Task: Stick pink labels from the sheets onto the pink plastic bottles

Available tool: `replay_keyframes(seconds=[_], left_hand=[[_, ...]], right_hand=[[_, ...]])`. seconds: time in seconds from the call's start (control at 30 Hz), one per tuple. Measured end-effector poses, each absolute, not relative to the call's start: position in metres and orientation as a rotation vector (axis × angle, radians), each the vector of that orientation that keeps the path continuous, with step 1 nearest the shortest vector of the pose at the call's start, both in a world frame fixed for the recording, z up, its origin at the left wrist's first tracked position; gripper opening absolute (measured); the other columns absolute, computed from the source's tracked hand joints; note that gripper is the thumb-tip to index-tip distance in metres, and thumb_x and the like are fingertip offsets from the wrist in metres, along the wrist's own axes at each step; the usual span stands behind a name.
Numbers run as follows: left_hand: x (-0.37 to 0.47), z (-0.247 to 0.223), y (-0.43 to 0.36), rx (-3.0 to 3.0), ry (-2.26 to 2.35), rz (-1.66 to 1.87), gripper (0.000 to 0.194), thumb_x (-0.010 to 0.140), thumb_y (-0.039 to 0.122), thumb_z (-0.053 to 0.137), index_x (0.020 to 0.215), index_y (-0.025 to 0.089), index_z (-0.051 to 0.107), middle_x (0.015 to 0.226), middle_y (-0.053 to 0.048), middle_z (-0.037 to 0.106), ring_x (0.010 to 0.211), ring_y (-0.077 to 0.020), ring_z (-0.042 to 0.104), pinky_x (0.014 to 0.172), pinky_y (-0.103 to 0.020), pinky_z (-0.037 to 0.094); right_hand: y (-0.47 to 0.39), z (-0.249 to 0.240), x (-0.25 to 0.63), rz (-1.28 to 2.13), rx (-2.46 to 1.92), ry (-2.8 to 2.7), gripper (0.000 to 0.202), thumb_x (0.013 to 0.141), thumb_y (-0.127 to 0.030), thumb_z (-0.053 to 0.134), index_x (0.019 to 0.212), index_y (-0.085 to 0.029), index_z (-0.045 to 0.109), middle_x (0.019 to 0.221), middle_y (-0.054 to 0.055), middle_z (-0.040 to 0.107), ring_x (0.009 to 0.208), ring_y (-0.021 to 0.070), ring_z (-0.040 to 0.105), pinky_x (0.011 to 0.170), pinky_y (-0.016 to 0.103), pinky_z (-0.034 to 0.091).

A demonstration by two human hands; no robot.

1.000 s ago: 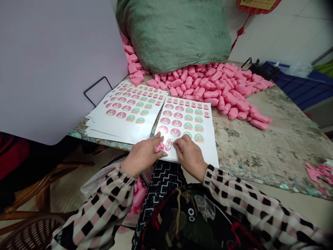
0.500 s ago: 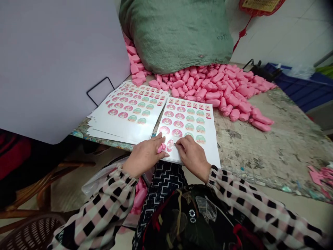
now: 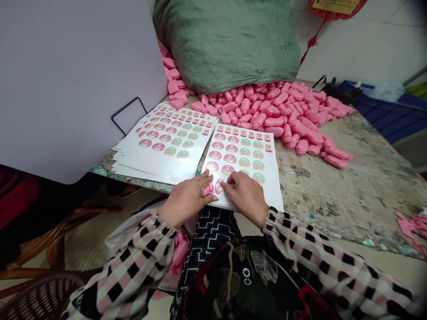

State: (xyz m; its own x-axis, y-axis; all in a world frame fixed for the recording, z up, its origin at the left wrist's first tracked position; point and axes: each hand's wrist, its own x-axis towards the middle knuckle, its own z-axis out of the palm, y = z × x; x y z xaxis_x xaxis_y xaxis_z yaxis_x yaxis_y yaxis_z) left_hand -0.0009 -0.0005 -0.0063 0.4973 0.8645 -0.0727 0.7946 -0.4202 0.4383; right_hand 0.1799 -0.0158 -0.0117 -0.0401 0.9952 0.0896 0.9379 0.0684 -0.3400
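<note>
Worktable (image 3: 333, 191): stained, stretched across the right
Bottle heap (image 3: 283, 109): pink, lay along the far side
Sticker sheet (image 3: 271, 191): lay near centre
Right hand (image 3: 245, 195): fingertips nearly together beside an oval sticker (image 3: 218, 187); grip unclear
Left hand (image 3: 187, 198): thumb and forefinger closed around a pink bottle (image 3: 207, 190), just left of the sticker

The left hand (image 3: 187, 196) holds a pink bottle (image 3: 207, 190) above a sticker sheet (image 3: 271, 193); the right hand (image 3: 246, 195) touches an oval label (image 3: 219, 186). Pink bottles (image 3: 283, 113) heap on the table (image 3: 336, 195).
</note>
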Motion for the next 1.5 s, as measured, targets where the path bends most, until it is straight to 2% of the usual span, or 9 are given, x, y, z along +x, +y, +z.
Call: replay_keyframes(seconds=[0.3, 0.53, 0.73, 0.83, 0.9, 1.0, 1.13, 1.3, 1.5], left_hand=[[-0.002, -0.005, -0.001, 2.302, 1.392, 0.221, 0.055, 0.080, 0.050, 0.053, 0.129, 0.025, 0.049, 0.141, -0.005, 0.043, 0.121, -0.0243, 0.049, 0.096, -0.036, 0.040], [-0.001, -0.005, -0.001, 2.334, 1.374, 0.209, 0.056, 0.081, 0.050, 0.050, 0.130, 0.023, 0.046, 0.142, -0.007, 0.041, 0.125, -0.0229, 0.044, 0.098, -0.035, 0.038], [-0.002, 0.000, -0.015, 2.261, 1.516, 0.355, 0.051, 0.081, 0.051, 0.050, 0.127, 0.028, 0.049, 0.141, -0.005, 0.042, 0.117, -0.0290, 0.051, 0.095, -0.041, 0.038], [-0.002, 0.007, -0.031, 1.940, 1.629, 0.758, 0.050, 0.080, 0.055, 0.051, 0.119, 0.024, 0.056, 0.124, -0.007, 0.056, 0.111, -0.0274, 0.052, 0.094, -0.039, 0.039], [0.003, 0.011, -0.042, 1.479, 1.486, 0.959, 0.051, 0.080, 0.061, 0.045, 0.111, 0.022, 0.058, 0.101, -0.007, 0.063, 0.091, -0.0212, 0.059, 0.080, -0.033, 0.046], [0.018, 0.012, -0.051, 0.714, 0.998, 0.945, 0.056, 0.081, 0.066, 0.036, 0.103, 0.020, 0.057, 0.074, -0.002, 0.057, 0.059, -0.0110, 0.054, 0.055, -0.024, 0.044], [0.046, 0.006, -0.051, 0.267, 0.669, 0.881, 0.045, 0.081, 0.061, 0.043, 0.097, 0.020, 0.055, 0.074, 0.000, 0.056, 0.056, -0.0085, 0.053, 0.049, -0.020, 0.043], [0.065, 0.005, -0.048, 0.243, 0.635, 0.839, 0.049, 0.082, 0.059, 0.043, 0.098, 0.016, 0.058, 0.076, -0.001, 0.056, 0.059, -0.0087, 0.055, 0.051, -0.022, 0.047], [0.070, 0.009, -0.048, 0.277, 0.658, 0.834, 0.051, 0.081, 0.060, 0.043, 0.098, 0.015, 0.060, 0.074, -0.002, 0.055, 0.058, -0.0092, 0.055, 0.051, -0.022, 0.048]], right_hand=[[-0.021, -0.001, 0.175, 0.190, -1.801, -2.004, 0.023, 0.087, -0.039, 0.049, 0.074, -0.021, 0.056, 0.076, 0.000, 0.057, 0.069, 0.0135, 0.051, 0.058, 0.026, 0.029], [-0.026, -0.014, 0.203, 0.369, -1.754, -1.660, 0.029, 0.083, -0.048, 0.053, 0.075, -0.021, 0.058, 0.076, -0.001, 0.059, 0.068, 0.0128, 0.052, 0.063, 0.026, 0.036], [-0.028, -0.035, 0.216, 0.533, -1.726, -1.519, 0.033, 0.079, -0.054, 0.054, 0.078, -0.021, 0.062, 0.075, 0.000, 0.060, 0.067, 0.0140, 0.054, 0.063, 0.026, 0.039], [-0.027, -0.034, 0.216, 0.615, -1.677, -1.463, 0.035, 0.078, -0.054, 0.055, 0.078, -0.020, 0.063, 0.074, 0.000, 0.060, 0.066, 0.0140, 0.052, 0.062, 0.027, 0.039], [-0.030, -0.028, 0.214, 0.689, -1.630, -1.416, 0.035, 0.076, -0.054, 0.057, 0.078, -0.020, 0.063, 0.073, 0.000, 0.059, 0.066, 0.0137, 0.051, 0.062, 0.026, 0.039], [-0.039, -0.011, 0.209, 0.791, -1.510, -1.403, 0.030, 0.076, -0.049, 0.060, 0.075, -0.019, 0.061, 0.071, 0.000, 0.058, 0.064, 0.0126, 0.049, 0.060, 0.025, 0.039], [-0.057, 0.012, 0.202, 0.844, -1.359, -1.509, 0.023, 0.080, -0.041, 0.061, 0.072, -0.020, 0.058, 0.070, -0.002, 0.056, 0.065, 0.0115, 0.050, 0.060, 0.024, 0.039], [-0.069, 0.018, 0.207, 0.827, -1.356, -1.618, 0.020, 0.082, -0.038, 0.059, 0.073, -0.021, 0.059, 0.075, -0.001, 0.058, 0.068, 0.0118, 0.053, 0.062, 0.024, 0.041], [-0.071, 0.016, 0.213, 0.793, -1.350, -1.702, 0.019, 0.084, -0.037, 0.057, 0.076, -0.021, 0.061, 0.079, 0.001, 0.060, 0.071, 0.0128, 0.055, 0.062, 0.025, 0.043]])
